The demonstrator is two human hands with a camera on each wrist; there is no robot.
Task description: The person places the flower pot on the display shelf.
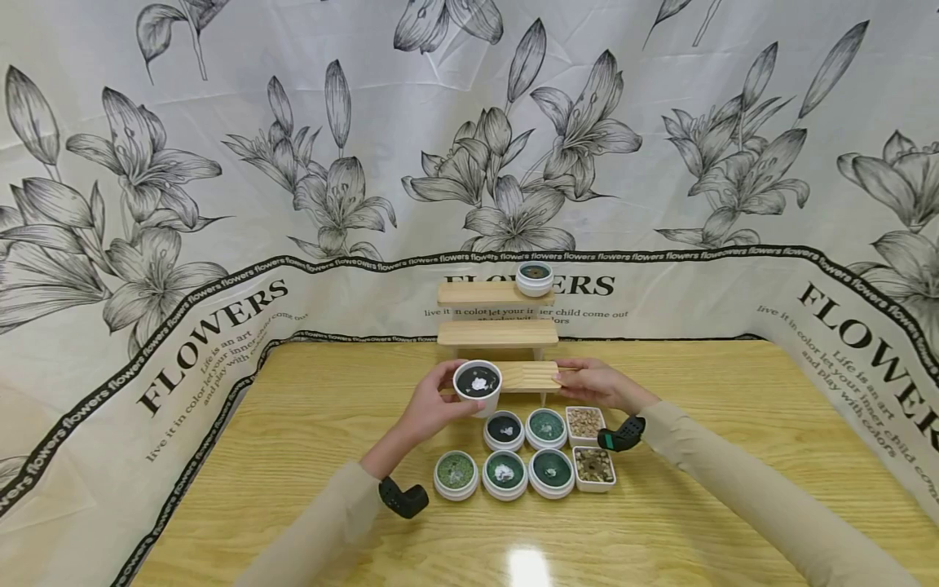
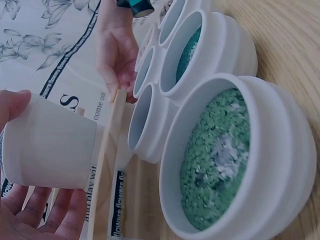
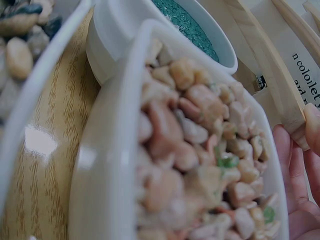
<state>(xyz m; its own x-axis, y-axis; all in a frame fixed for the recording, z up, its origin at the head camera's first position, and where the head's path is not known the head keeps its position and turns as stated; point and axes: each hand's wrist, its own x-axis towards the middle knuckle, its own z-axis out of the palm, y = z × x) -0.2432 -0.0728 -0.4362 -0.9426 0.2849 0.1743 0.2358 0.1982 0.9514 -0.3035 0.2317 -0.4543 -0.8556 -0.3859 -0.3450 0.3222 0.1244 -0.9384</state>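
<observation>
My left hand (image 1: 431, 408) holds a white round pot (image 1: 487, 403) with dark filling and a white patch on top. The pot is at the left end of the lowest board (image 1: 531, 376) of a wooden tiered stand. In the left wrist view, thumb and fingers lie on opposite sides of the pot (image 2: 52, 142), its base close to the board edge; contact is unclear. At the board's right end, my right hand (image 1: 597, 383) pinches the wood; in the right wrist view its thumb and fingers (image 3: 298, 165) are at the board's end.
Several white round pots with green or dark filling (image 1: 504, 473) stand before the stand. Two square pots of pebbles (image 1: 585, 424) are at their right. Another round pot (image 1: 535, 281) sits on the top board (image 1: 477, 293). Flower-printed cloth (image 1: 352, 293) encloses the wooden table (image 1: 308, 424).
</observation>
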